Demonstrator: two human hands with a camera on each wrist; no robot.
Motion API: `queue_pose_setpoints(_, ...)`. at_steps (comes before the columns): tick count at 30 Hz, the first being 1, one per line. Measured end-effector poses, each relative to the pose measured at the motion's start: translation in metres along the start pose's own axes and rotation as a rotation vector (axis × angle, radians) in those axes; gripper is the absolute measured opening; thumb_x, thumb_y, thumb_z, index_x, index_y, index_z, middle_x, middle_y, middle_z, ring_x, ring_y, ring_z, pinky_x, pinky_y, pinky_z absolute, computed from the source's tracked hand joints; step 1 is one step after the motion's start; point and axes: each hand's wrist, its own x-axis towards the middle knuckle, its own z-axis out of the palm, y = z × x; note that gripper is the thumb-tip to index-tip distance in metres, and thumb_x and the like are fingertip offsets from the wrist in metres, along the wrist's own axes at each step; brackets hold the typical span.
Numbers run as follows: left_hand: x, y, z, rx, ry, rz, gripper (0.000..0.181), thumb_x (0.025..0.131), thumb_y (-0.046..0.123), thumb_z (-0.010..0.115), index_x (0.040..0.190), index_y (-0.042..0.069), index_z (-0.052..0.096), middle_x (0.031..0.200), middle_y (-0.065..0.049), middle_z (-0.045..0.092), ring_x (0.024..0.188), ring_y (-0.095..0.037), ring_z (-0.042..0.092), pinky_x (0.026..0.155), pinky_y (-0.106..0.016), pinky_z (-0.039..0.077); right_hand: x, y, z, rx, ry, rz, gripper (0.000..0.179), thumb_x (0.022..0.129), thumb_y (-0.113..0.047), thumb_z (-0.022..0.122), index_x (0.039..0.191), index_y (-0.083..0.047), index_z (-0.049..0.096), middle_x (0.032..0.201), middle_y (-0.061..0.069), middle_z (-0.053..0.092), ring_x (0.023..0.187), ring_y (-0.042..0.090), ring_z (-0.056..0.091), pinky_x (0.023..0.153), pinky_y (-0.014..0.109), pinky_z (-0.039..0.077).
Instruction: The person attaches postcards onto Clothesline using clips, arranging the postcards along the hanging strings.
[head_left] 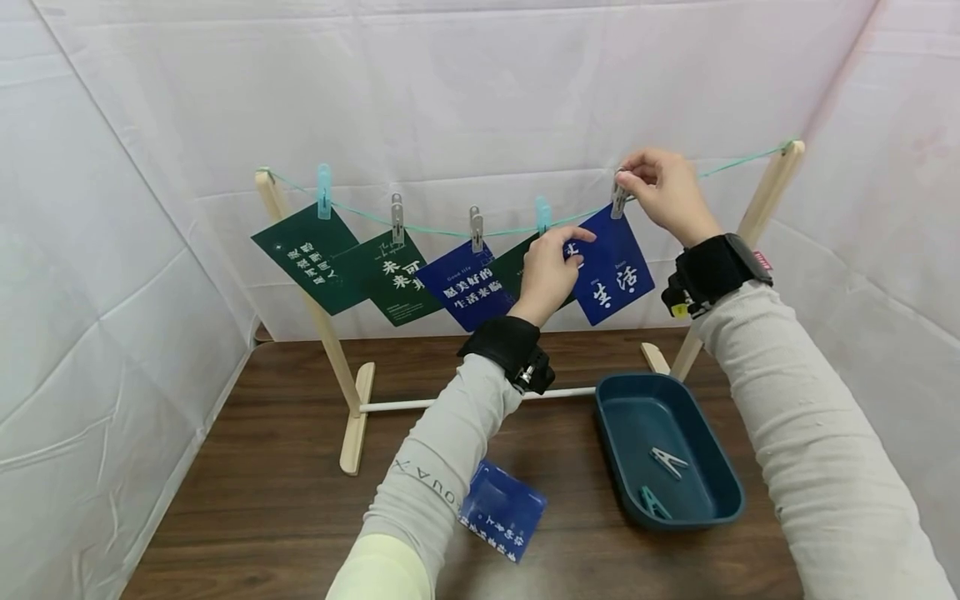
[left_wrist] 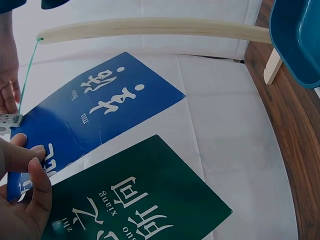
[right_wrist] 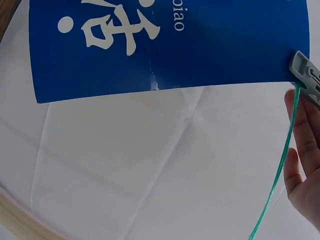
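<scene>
A blue card [head_left: 618,265] with white characters hangs tilted at the right part of a green string [head_left: 738,163]. My left hand [head_left: 547,273] pinches its left edge between thumb and fingers, as the left wrist view also shows, and covers part of it in the head view. At the card's top corner, my right hand [head_left: 670,193] grips a grey clothespin [head_left: 618,205], whose tips sit over card and string in the right wrist view [right_wrist: 302,70]. Just left, a dark green card [head_left: 512,265] hangs from a light blue clothespin [head_left: 543,213], partly behind my left hand.
Farther left on the string, two green cards [head_left: 307,258] and a blue card [head_left: 461,287] hang from clothespins. Wooden posts [head_left: 772,192] hold the string. A teal basin [head_left: 611,433] with two clothespins [head_left: 667,461] stands front right. Another blue card [head_left: 506,507] lies on the table.
</scene>
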Motion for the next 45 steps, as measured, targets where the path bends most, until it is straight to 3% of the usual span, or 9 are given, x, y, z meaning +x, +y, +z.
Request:
queue_pose_setpoints(5,0.0,-0.001,0.002,0.012,-0.009,0.012,0.029,0.091,0.003,0.059,0.116,0.017,0.065,0.133,-0.002,0.057,0.059,-0.012,0.048,0.052,-0.018,0.029,-0.003,0.001,-0.001,-0.012,-0.028,0.001,0.033,0.098,-0.024,0.051,0.115,0.004,0.058,0.111,0.026,0.063,0.091,0.012,0.058,0.078,0.026,0.041)
queue_pose_setpoints(10,-0.003,-0.005,0.0,0.005,-0.005,0.02,0.029,0.09,0.001,0.059,0.114,0.016,0.065,0.133,-0.002,0.057,0.068,-0.015,0.054,0.055,-0.018,0.031,-0.005,0.003,0.002,0.019,-0.068,0.0,0.035,0.099,-0.022,0.048,0.119,0.006,0.054,0.115,0.029,0.059,0.11,0.036,0.056,0.091,0.042,0.043)
queue_pose_setpoints(15,-0.002,-0.005,-0.003,0.007,0.003,0.018,0.029,0.09,-0.001,0.059,0.113,0.015,0.066,0.133,-0.002,0.057,0.078,-0.016,0.057,0.057,-0.018,0.032,-0.003,0.003,0.004,0.05,-0.051,0.01,0.037,0.099,-0.023,0.048,0.12,0.007,0.054,0.117,0.028,0.06,0.112,0.036,0.055,0.094,0.043,0.042)
queue_pose_setpoints(22,0.0,-0.005,0.0,0.026,0.003,0.016,0.029,0.091,0.0,0.058,0.113,0.016,0.065,0.134,-0.002,0.056,0.091,-0.017,0.059,0.064,-0.02,0.036,-0.002,0.003,0.003,0.028,-0.064,0.003,0.037,0.098,-0.025,0.049,0.119,0.006,0.056,0.117,0.027,0.061,0.106,0.028,0.059,0.086,0.033,0.044)
queue_pose_setpoints(28,-0.004,-0.009,0.001,0.027,0.019,0.045,0.029,0.091,0.002,0.059,0.116,0.016,0.064,0.132,-0.003,0.056,0.112,-0.018,0.057,0.08,-0.024,0.046,-0.003,0.004,0.004,0.017,-0.079,-0.009,0.036,0.099,-0.021,0.048,0.12,0.007,0.055,0.117,0.029,0.06,0.11,0.037,0.056,0.09,0.041,0.044)
queue_pose_setpoints(35,-0.025,-0.02,-0.008,0.183,0.03,0.155,0.029,0.092,0.008,0.06,0.12,0.016,0.061,0.127,-0.005,0.057,0.08,-0.017,0.062,0.063,-0.022,0.044,-0.004,0.007,0.006,0.053,-0.13,-0.005,0.04,0.101,-0.02,0.043,0.129,0.008,0.047,0.129,0.03,0.052,0.123,0.042,0.047,0.104,0.053,0.036)
queue_pose_setpoints(37,-0.033,-0.024,-0.01,0.222,0.045,0.187,0.028,0.093,0.008,0.058,0.119,0.014,0.062,0.127,-0.006,0.057,0.087,-0.014,0.064,0.066,-0.02,0.046,-0.004,0.008,0.006,0.064,-0.134,-0.008,0.04,0.101,-0.019,0.042,0.129,0.008,0.046,0.129,0.031,0.051,0.123,0.042,0.047,0.104,0.053,0.035)
queue_pose_setpoints(42,-0.05,-0.033,-0.013,0.203,0.1,0.279,0.022,0.094,0.004,0.053,0.112,0.009,0.065,0.132,-0.01,0.055,0.074,-0.014,0.061,0.06,-0.018,0.04,-0.005,0.01,0.006,0.066,-0.129,-0.005,0.04,0.102,-0.019,0.041,0.131,0.008,0.046,0.131,0.03,0.05,0.124,0.042,0.045,0.105,0.053,0.034)
queue_pose_setpoints(45,-0.055,-0.036,-0.014,0.175,0.138,0.315,0.02,0.094,0.002,0.053,0.107,0.007,0.066,0.124,-0.01,0.058,0.071,-0.013,0.058,0.059,-0.018,0.038,-0.005,0.01,0.008,0.049,-0.121,-0.015,0.039,0.101,-0.019,0.042,0.131,0.007,0.046,0.128,0.03,0.051,0.121,0.042,0.047,0.104,0.053,0.034)
